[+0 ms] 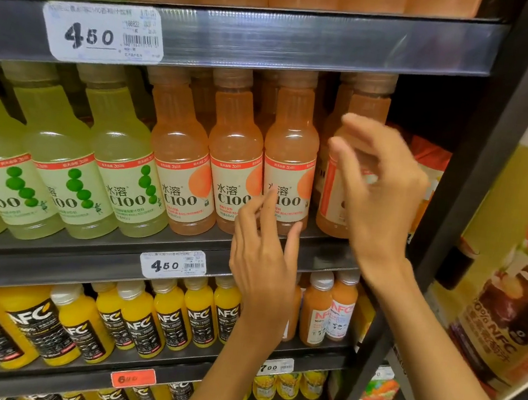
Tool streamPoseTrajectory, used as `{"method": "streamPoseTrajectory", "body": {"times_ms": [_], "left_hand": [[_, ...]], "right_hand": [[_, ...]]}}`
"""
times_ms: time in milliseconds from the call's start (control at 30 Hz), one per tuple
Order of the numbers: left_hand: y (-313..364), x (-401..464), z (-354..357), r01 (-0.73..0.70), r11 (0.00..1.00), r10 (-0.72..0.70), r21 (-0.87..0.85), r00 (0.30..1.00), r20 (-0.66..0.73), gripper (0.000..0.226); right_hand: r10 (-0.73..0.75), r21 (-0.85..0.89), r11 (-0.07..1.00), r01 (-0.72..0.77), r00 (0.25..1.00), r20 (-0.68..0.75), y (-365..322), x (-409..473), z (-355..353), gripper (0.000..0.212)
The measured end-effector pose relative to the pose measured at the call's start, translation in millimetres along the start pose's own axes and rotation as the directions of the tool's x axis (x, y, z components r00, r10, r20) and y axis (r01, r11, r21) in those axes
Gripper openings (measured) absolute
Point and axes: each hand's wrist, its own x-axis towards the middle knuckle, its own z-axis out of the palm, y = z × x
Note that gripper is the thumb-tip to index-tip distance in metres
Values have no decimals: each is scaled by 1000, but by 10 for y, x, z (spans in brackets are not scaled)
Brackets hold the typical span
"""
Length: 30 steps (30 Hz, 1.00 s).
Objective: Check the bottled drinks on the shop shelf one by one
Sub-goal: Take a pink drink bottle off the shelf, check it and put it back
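Here, mid-frame, four front-row orange plastic drink bottles [235, 151] on the dark shelf [88, 246]; left hand [263, 258] and right hand [384, 193] fingers loosely spread, holding nothing.

Bright, even shop light falls from above and in front, leaving pale streaks of glare on the clear shelf-edge strip [305, 44] and small highlights on the shoulders of the orange bottles [288, 156]. The right hand [377, 192] is smeared by motion blur, its fingers [343, 149] soft-edged, while the left hand [263, 252] is sharper. Wide-angle distortion bows the shelves and tilts the green bottles [63, 175] at the left edge; the recess behind the bottles lies in shadow.
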Motion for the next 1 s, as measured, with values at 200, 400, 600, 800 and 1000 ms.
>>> {"method": "streamPoseTrajectory", "body": {"times_ms": [200, 400, 600, 800, 1000], "left_hand": [[313, -39, 84, 30, 987, 14, -160, 964, 266, 54], [402, -77, 211, 124, 978, -32, -165, 879, 475, 74], [437, -133, 85, 358, 871, -127, -337, 826, 548, 79], [309, -211, -214, 457, 703, -132, -545, 837, 531, 63], [246, -267, -498, 650, 472, 36, -595, 661, 750, 51]], "right_hand": [[271, -40, 962, -268, 957, 103, 272, 182, -101, 50], [360, 90, 920, -382, 912, 195, 322, 195, -43, 38], [362, 229, 882, -411, 904, 229, 187, 129, -274, 24], [399, 288, 816, -501, 849, 348, -20, 48, -544, 26], [350, 376, 700, -607, 751, 560, -174, -3, -636, 40]]}}
